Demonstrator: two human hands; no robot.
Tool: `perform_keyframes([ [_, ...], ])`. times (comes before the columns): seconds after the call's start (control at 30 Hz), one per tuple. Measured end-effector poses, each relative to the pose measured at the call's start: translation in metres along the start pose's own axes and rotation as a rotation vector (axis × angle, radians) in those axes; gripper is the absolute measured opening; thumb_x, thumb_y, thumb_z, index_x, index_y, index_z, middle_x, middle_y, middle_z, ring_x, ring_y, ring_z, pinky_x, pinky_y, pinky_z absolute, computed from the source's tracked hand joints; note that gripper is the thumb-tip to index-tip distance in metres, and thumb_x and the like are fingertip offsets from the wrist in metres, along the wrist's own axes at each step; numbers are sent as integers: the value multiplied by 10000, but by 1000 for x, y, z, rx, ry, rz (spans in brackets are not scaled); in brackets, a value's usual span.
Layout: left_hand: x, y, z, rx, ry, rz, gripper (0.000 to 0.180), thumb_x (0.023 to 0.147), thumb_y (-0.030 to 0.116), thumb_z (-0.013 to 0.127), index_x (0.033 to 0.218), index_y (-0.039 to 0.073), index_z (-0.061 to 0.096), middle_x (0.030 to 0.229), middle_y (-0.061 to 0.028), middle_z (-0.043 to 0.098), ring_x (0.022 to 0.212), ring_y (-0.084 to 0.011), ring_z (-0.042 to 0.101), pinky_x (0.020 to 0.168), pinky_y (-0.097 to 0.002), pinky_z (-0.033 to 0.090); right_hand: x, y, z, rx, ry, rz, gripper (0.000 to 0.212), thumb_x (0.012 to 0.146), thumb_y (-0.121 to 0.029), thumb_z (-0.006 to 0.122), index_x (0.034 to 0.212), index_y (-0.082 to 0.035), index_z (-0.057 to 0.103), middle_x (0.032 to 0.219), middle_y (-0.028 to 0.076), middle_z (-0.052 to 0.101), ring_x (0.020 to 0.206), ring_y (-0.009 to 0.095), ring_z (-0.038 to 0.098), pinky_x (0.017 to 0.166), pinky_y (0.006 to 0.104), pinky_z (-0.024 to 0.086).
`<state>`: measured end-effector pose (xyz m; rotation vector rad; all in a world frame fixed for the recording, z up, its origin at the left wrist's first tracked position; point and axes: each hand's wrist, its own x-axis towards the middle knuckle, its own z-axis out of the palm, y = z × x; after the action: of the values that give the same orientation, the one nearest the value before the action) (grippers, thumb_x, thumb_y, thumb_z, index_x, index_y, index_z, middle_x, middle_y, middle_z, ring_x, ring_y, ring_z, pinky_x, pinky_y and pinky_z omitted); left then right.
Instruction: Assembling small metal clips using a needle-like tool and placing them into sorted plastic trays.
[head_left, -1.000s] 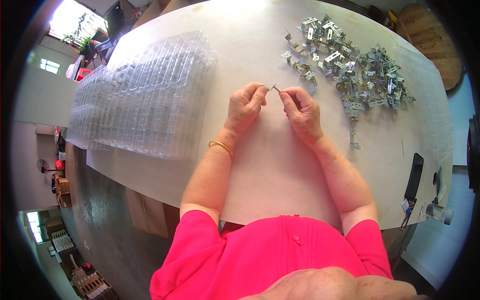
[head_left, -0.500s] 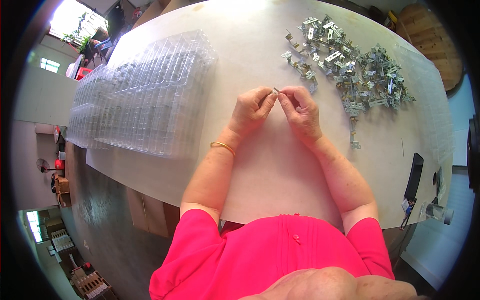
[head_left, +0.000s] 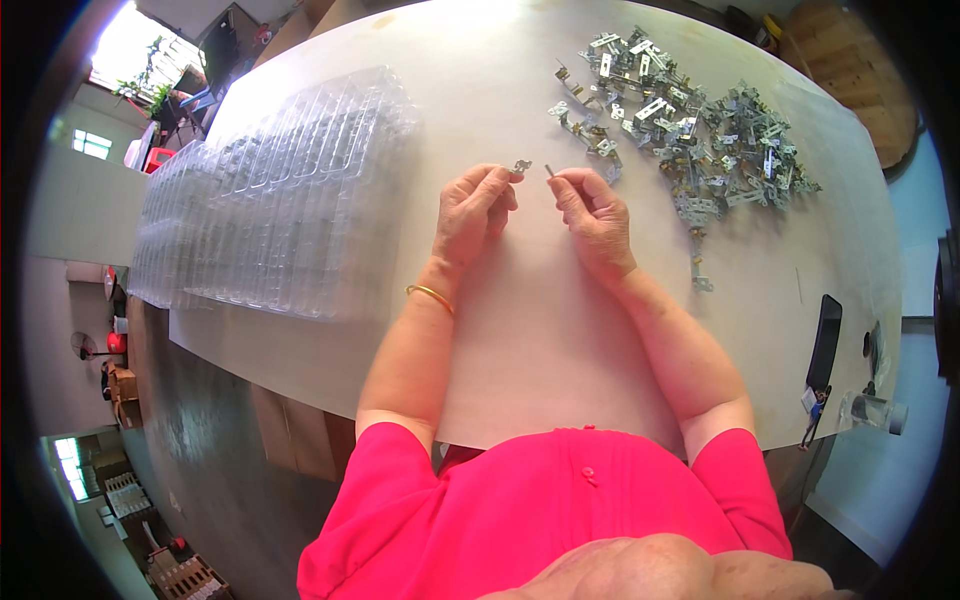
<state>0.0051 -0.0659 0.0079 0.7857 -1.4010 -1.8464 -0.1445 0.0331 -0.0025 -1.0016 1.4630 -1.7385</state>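
My left hand (head_left: 470, 213), with a gold bangle on its wrist, pinches a small metal bracket (head_left: 521, 167) that pokes up past the thumb and forefinger. A short gap to the right, my right hand (head_left: 596, 222) closes thumb and forefinger on a thin, short metal piece (head_left: 549, 170), whose exact kind is too small to make out. Both hands are raised over the pale table (head_left: 540, 350). Beyond my right hand spreads a loose pile of metal brackets (head_left: 660, 110), silver with some brass-coloured parts.
Stacked clear plastic trays (head_left: 290, 200) cover the table's left side. At the right edge lie a black phone (head_left: 825, 342), a bunch of keys (head_left: 815, 408) and a clear bottle (head_left: 878, 412). A round wooden stool top (head_left: 850, 85) stands past the far right corner.
My hands were together at the fingertips; now they are apart. The left has moved left with the bracket, while the right keeps the thin metal piece. The view has shifted slightly.
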Motion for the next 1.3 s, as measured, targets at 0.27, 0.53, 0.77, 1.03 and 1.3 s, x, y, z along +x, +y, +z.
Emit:
perform_keyframes([
  [0.27,1,-1,2,13,-27,7,264,1010,243,563,993,6,680,693,3,610,489,-29,436,446,-201,356,0,1,-1,-70,-3,-35,98,954,-139,666,934,-44,672,705,-68,545,650,18,459,574,206,396],
  [0.53,-1,-1,3,61,-45,17,262,1009,239,566,992,6,684,695,2,615,499,-31,451,452,-199,368,1,2,-2,-74,-16,-12,112,957,-142,659,927,-35,672,697,-67,542,640,21,457,568,210,398],
  [0.77,-3,-2,2,240,-35,87,199,997,208,596,972,35,691,711,2,618,498,-27,449,444,-187,356,0,0,-2,-174,-17,-61,109,957,-131,651,932,-27,664,709,-43,570,638,38,471,570,223,407],
  [1.03,-4,-8,7,480,-70,250,163,967,159,636,956,4,685,732,21,615,636,-34,533,571,-194,432,3,-1,-4,-11,-103,89,148,981,-85,546,1090,-22,624,828,12,610,680,85,559,639,246,499],
  [1.3,-7,-4,12,595,-114,349,115,922,98,677,865,4,643,687,60,536,629,-11,431,543,-202,361,9,-7,-14,130,-217,179,224,967,-150,529,1107,-13,637,889,36,638,760,98,608,685,248,522],
])
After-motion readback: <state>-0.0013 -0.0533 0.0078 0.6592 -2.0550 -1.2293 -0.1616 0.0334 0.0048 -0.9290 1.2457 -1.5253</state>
